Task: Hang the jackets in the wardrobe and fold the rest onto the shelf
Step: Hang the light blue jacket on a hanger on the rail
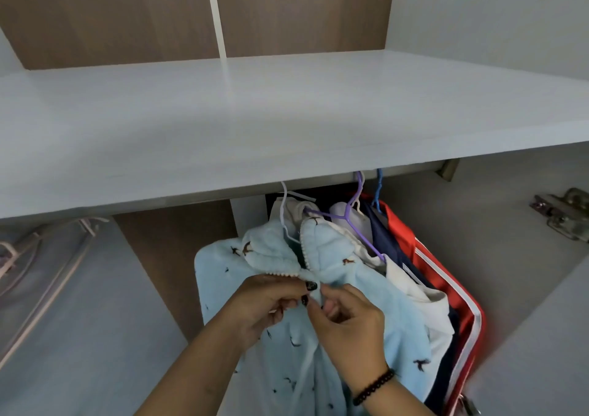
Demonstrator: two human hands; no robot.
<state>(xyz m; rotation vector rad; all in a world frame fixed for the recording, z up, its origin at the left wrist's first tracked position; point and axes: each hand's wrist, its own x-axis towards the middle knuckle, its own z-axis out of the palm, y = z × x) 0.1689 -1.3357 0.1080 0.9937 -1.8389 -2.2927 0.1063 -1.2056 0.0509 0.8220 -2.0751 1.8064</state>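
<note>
Head camera looks down into an open wardrobe, and I see both hands meeting at the front of a pale blue jacket printed with small dark birds. It hangs on a white hanger under a wide grey shelf, with its collar spread open just above the hands. My left hand has its fingers curled, pinching the jacket's left front edge by the white zip. My right hand pinches the opposite edge, fingertips touching the fabric right beside the left thumb; a dark beaded bracelet sits on that wrist.

Behind the blue jacket, to the right, hang more garments pressed close together: a white one on a purple hanger, then a navy one, then a red jacket with white stripes on a blue hanger. Pink hangers blur past on the far left. A metal door hinge shows on the right wall. Brown wood panels back the shelf.
</note>
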